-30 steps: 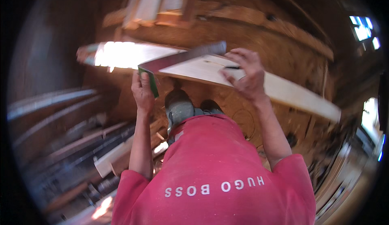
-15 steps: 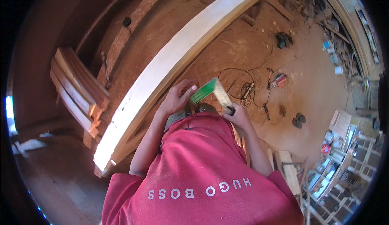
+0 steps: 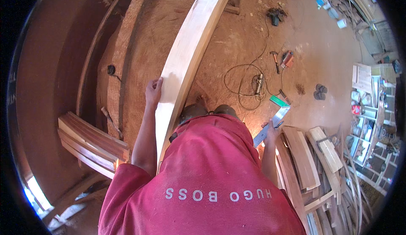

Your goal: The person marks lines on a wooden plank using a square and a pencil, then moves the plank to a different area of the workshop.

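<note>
A long, pale wooden beam (image 3: 189, 38) curves from the far edge of the view down past my left side. My left hand (image 3: 153, 92) is at its left edge, fingers curled against the wood. On the other side of my body, my right hand (image 3: 270, 133) is closed around the metal blade of a try square (image 3: 279, 115). The square's green stock points away from me, over the floor. A thin dark stick, perhaps a pencil, pokes out by the same hand; its kind is unclear.
On the floor ahead are a hammer (image 3: 275, 62), a red power tool (image 3: 287, 59), looped cable (image 3: 240, 79), a dark power tool (image 3: 276, 16) and a pair of sandals (image 3: 320, 92). Curved boards (image 3: 91, 144) are stacked at left, more planks (image 3: 301, 158) at right.
My left hand has moved from near the square onto the beam's left edge. My right hand has carried the square outward to the right. The view has turned.
</note>
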`<state>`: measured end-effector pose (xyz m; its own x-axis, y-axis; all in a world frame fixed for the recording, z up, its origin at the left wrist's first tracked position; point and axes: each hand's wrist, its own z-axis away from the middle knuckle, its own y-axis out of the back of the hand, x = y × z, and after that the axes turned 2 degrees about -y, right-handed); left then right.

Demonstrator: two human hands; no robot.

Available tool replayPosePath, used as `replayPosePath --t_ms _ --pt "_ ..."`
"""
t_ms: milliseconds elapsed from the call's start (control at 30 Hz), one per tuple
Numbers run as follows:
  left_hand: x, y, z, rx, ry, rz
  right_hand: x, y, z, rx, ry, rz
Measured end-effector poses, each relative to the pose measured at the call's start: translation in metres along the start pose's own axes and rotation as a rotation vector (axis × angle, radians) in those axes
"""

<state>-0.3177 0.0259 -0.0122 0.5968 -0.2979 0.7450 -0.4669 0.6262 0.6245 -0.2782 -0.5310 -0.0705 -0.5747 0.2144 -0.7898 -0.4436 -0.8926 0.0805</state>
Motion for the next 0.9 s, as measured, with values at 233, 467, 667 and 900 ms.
replayPosePath --t_ms 233,467,667,900 --pt "0.005 -0.029 -0.055 -0.209 0.045 -0.008 -0.021 -0.041 0.015 0.114 0.104 0.041" --pt "-0.028 -0.050 -0.083 -0.309 0.172 0.137 -0.061 -0.111 -0.036 0.135 0.285 0.350" --pt "0.047 -0.030 -0.103 -0.393 0.231 0.078 -0.141 -0.228 -0.102 -0.127 0.498 0.303" --pt "0.146 -0.048 -0.118 -0.426 0.234 -0.148 -0.216 -0.350 -0.177 -0.243 0.519 0.301"
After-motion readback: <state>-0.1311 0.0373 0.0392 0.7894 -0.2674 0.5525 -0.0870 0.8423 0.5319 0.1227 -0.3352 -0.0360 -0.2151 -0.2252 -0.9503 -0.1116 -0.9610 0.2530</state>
